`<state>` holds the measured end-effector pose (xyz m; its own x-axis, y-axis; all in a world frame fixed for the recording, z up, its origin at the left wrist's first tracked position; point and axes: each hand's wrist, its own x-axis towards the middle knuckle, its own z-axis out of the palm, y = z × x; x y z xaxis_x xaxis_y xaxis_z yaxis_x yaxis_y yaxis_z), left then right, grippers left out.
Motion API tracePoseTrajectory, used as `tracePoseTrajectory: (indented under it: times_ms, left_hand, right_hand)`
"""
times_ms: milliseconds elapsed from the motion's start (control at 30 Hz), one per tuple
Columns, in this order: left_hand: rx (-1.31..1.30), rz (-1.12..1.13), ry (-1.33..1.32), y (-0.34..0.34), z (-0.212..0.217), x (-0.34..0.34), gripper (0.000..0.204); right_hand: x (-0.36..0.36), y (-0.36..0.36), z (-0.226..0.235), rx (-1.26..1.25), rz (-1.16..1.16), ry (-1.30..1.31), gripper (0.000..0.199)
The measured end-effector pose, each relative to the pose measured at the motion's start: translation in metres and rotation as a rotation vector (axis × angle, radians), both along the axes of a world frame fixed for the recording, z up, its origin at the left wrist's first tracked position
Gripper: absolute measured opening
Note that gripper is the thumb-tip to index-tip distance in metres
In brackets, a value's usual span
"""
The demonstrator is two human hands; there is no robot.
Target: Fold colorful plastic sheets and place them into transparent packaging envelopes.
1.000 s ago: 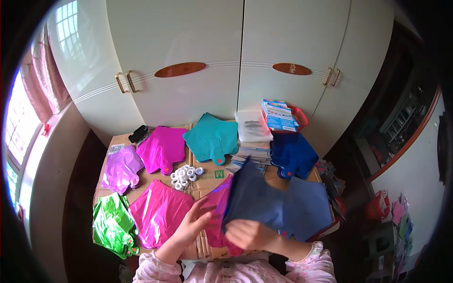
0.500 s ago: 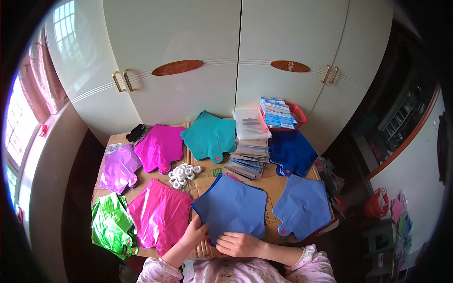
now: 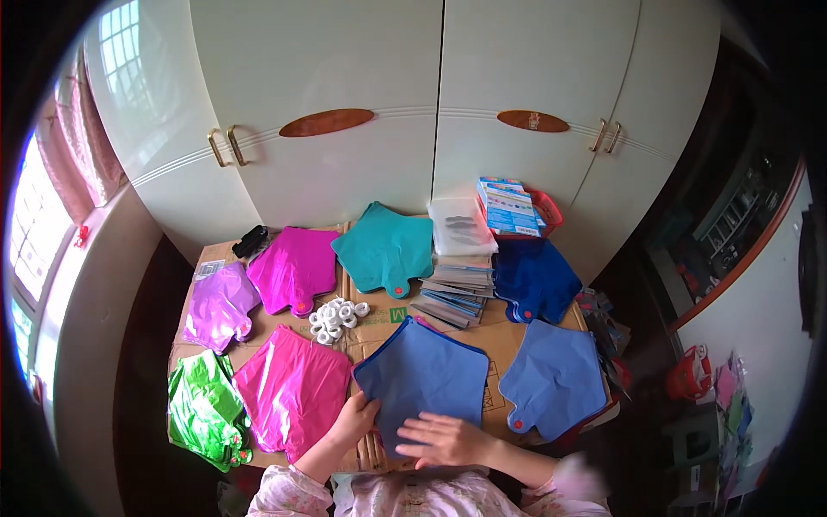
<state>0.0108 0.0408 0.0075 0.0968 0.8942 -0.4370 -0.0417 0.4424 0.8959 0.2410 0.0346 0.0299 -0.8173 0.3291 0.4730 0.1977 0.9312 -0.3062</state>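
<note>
One blue foil piece [image 3: 422, 370], front and centre on our cardboard [image 3: 376, 333]
Our left hand [image 3: 356, 420] pinches its left edge; our right hand [image 3: 446, 440], fingers apart, is over it; seven foil piles [image 3: 383, 246] lie around.

This looks like a room in someone's home. A glossy cream wardrobe [image 3: 345, 69] with brass-coloured handles [image 3: 236, 146] lines the far side, and on the left a pink curtain [image 3: 90, 164] hangs beside a window [image 3: 34, 202].

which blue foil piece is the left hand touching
The centre blue foil piece: the left hand touches its left edge. The blue piece on the right and the dark blue pile behind it lie untouched.
</note>
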Motion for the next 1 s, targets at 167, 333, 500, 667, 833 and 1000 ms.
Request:
tracePoseTrajectory:
  times_ms: [167,333,500,667,833,1000]
  left_hand:
    - [-0.043,-0.025,0.032,0.006,0.003,0.000,0.025]
    - [-0.066,-0.010,0.029,0.007,-0.003,-0.002,0.032]
    - [-0.076,-0.039,0.116,0.010,0.000,-0.005,0.040]
    - [-0.090,-0.071,0.132,0.014,-0.003,-0.009,0.044]
    - [-0.046,-0.091,0.234,0.016,0.001,-0.006,0.045]
    - [0.171,-0.164,0.473,0.014,-0.011,-0.008,0.040]
  right_hand:
    - [0.034,0.006,-0.005,-0.055,-0.216,-0.079,0.068]
    - [0.047,-0.003,-0.010,-0.123,-0.247,-0.232,0.077]
    - [0.049,0.004,-0.019,-0.099,-0.296,-0.317,0.072]
    - [0.046,0.008,-0.019,-0.097,-0.287,-0.331,0.069]
    - [0.046,0.012,-0.020,-0.107,-0.278,-0.334,0.065]
    - [0.045,0.015,-0.019,-0.138,-0.255,-0.343,0.063]
